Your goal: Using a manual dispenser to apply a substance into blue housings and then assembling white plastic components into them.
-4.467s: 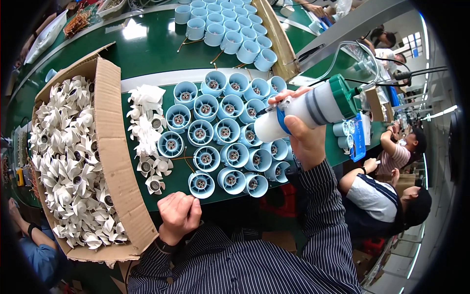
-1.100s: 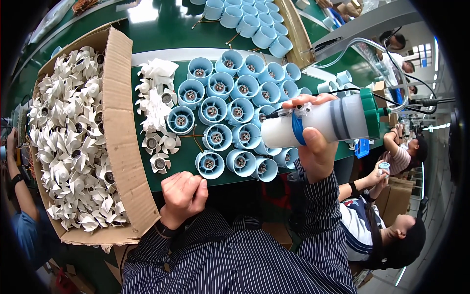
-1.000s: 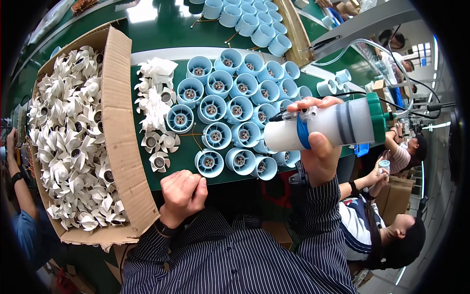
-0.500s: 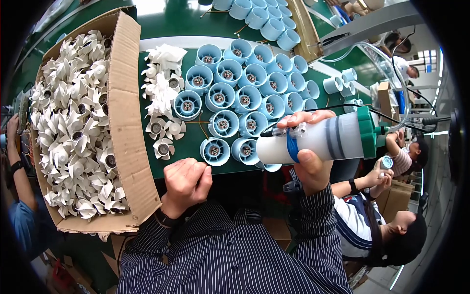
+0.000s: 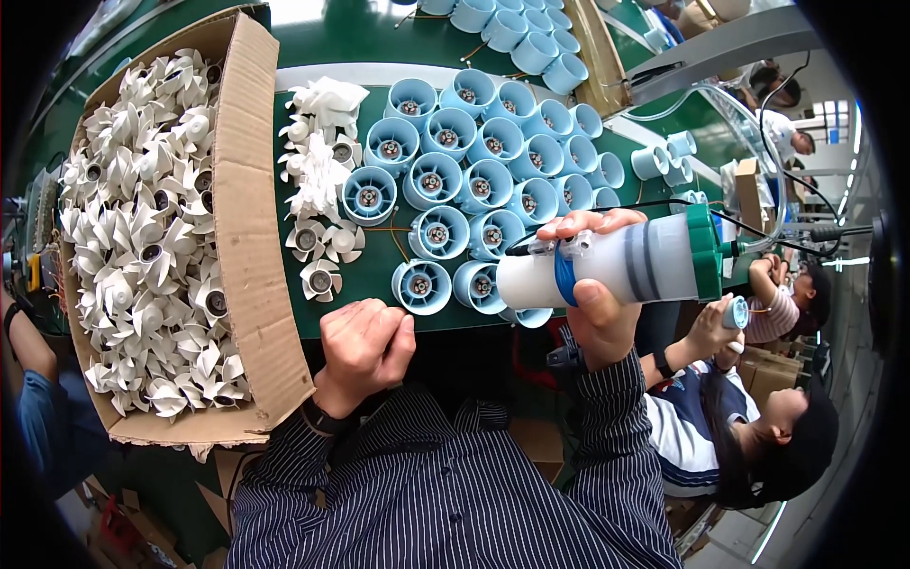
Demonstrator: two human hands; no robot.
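My right hand (image 5: 608,328) grips a translucent white cartridge (image 5: 618,263) with a green screw cap, dark bands and a blue band around it. It lies almost level above the table's near edge; a hose and a black cable run off on the cap side. My left hand (image 5: 366,349) is closed in a fist near the table edge, and whatever its fingers may hold is hidden. Beyond both hands stand several rows of light blue round housings (image 5: 439,233), open side up, with spokes and a metal centre inside. Loose white fan impellers (image 5: 320,281) lie left of them.
A cardboard box (image 5: 254,218) heaped with white impellers stands at the left. Crumpled white material (image 5: 327,101) lies beside it. More blue housings (image 5: 534,52) stand at the back. At the right, a co-worker's hand (image 5: 713,328) holds a small blue part; another person's arm shows far left.
The view has shifted slightly. My right hand keeps its grip on the cartridge, and my left fist is about the same. The co-worker at the right has moved the blue part.
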